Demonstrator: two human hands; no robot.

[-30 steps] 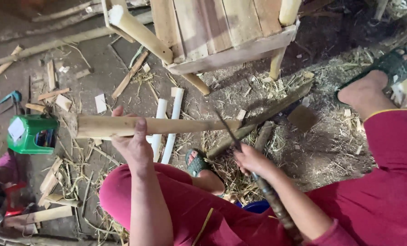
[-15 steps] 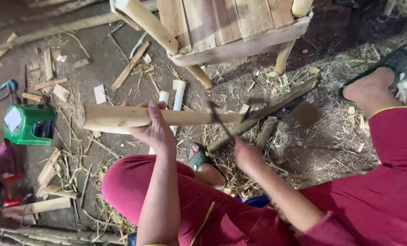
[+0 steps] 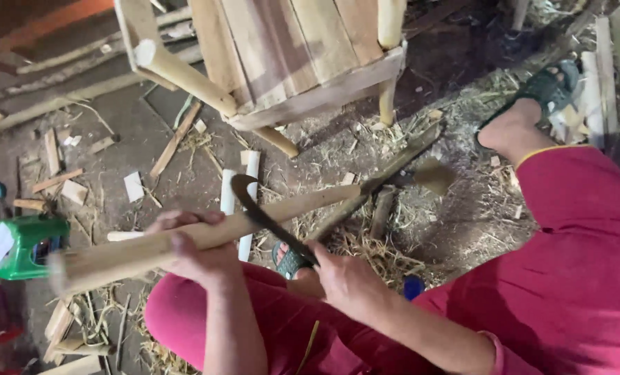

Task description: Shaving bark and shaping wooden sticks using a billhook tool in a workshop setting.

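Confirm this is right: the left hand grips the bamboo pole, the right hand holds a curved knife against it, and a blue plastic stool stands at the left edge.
One detail is wrong: the stool is green, not blue, as the head view shows. The left hand does grip the bamboo pole, and the right hand holds the curved knife against it.

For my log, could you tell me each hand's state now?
Left hand: closed around the bamboo pole.
Right hand: closed on the curved knife.

Pale tan bamboo pole (image 3: 206,239), dark grey curved blade (image 3: 265,215) across it. Magenta-red trousers (image 3: 560,278) with a yellow hem stripe. Bright green stool (image 3: 22,244) with a white label. Teal sandals (image 3: 549,87). Light brown wooden chair (image 3: 289,62), streaked darker.
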